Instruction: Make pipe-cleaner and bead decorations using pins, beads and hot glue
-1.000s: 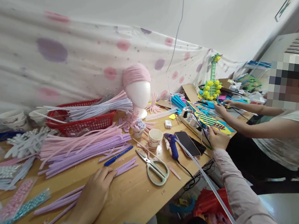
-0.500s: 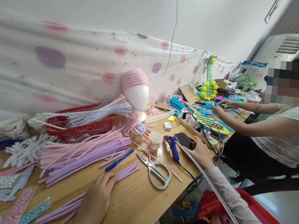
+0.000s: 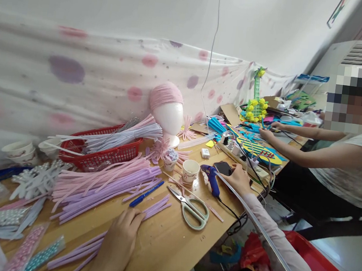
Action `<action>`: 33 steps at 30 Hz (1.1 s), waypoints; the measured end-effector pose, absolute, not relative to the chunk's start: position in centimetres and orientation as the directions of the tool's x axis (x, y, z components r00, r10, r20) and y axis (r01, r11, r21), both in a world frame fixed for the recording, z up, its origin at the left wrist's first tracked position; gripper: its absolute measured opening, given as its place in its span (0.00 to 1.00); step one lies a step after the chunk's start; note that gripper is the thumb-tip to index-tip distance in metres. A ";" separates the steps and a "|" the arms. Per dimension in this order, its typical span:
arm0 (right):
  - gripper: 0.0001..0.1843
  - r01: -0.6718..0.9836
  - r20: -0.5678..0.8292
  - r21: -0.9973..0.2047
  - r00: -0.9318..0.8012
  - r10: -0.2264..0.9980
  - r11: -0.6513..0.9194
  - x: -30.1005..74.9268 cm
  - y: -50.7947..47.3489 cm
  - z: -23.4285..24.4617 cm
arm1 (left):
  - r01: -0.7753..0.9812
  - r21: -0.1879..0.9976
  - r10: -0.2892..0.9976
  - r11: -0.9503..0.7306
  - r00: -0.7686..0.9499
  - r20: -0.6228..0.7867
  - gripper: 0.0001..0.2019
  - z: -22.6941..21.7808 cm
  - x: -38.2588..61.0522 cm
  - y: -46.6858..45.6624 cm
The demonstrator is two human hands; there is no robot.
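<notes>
My left hand rests low on the wooden table, its fingers curled over the ends of some short purple pipe cleaners. More purple pipe cleaners stick out on the near side of that wrist. My right hand has its fingers round the near end of a dark smartphone. A blue glue gun lies beside the phone. Its long clear glue stick runs back across my right forearm. Scissors with pale green handles and a blue pen lie between my hands.
Pink and purple pipe cleaners lie before a red basket. Paper cups, a foam head with a pink covering and a power strip stand farther back. At right, a co-worker's hands handle blue pieces.
The whole view has shifted slightly, so things sit a little farther right. My right hand and the phone have barely moved; my left hand stays on the pipe cleaners.
</notes>
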State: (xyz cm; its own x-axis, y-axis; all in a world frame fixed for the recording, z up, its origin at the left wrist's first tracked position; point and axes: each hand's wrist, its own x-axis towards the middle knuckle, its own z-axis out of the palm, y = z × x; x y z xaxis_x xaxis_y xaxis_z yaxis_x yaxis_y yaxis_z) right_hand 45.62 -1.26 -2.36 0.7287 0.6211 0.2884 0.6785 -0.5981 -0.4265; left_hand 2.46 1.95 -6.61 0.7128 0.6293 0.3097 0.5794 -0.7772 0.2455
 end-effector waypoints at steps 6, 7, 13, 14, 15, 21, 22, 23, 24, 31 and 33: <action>0.39 0.674 0.282 -0.427 0.732 0.620 -0.603 45.6 -1.3 -2.3 | 0.596 0.262 0.651 -0.759 0.699 0.297 0.25 -6.3 2.7 1.7; 0.38 0.674 0.281 -0.425 0.733 0.620 -0.604 45.6 -1.4 -2.3 | 0.598 0.268 0.655 -0.756 0.697 0.293 0.25 -6.2 2.8 1.6; 0.37 0.664 0.276 -0.413 0.743 0.610 -0.623 45.5 -1.4 -2.2 | 0.641 0.297 0.705 -0.708 0.669 0.234 0.26 -4.8 3.4 1.0; 0.37 0.663 0.275 -0.410 0.745 0.608 -0.626 45.5 -1.4 -2.1 | 0.648 0.299 0.712 -0.700 0.667 0.221 0.26 -4.6 3.5 0.9; 0.37 0.663 0.272 -0.408 0.745 0.609 -0.628 45.5 -1.4 -2.1 | 0.652 0.303 0.716 -0.695 0.667 0.208 0.26 -4.5 3.5 0.8; 0.37 0.661 0.261 -0.398 0.746 0.612 -0.636 45.6 -1.4 -2.1 | 0.656 0.330 0.725 -0.678 0.670 0.158 0.26 -4.1 3.6 0.7; 0.37 0.660 0.262 -0.398 0.748 0.610 -0.637 45.7 -1.4 -2.1 | 0.657 0.336 0.727 -0.675 0.669 0.153 0.26 -4.0 3.7 0.7; 0.37 0.658 0.264 -0.398 0.749 0.608 -0.639 45.7 -1.4 -2.1 | 0.656 0.343 0.729 -0.672 0.668 0.149 0.26 -3.9 3.7 0.6; 0.37 0.657 0.267 -0.398 0.751 0.605 -0.640 45.7 -1.4 -2.1 | 0.656 0.351 0.731 -0.669 0.666 0.149 0.25 -3.8 3.7 0.6; 0.31 0.654 0.282 -0.414 0.753 0.595 -0.633 46.1 -1.3 -2.6 | 0.652 0.388 0.746 -0.651 0.645 0.167 0.24 -3.7 3.8 0.4; 0.25 0.643 0.274 -0.420 0.763 0.586 -0.641 46.2 -1.2 -2.8 | 0.656 0.386 0.748 -0.649 0.642 0.167 0.23 -3.8 3.8 0.4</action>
State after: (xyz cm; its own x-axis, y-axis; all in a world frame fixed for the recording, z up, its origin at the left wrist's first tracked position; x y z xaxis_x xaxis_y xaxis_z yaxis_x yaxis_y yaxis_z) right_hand 46.19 -1.20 -2.80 0.7627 0.5859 0.2738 0.6429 -0.6407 -0.4197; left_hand 3.80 0.40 -3.75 0.6423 0.7481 0.1668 0.6556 -0.6489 0.3861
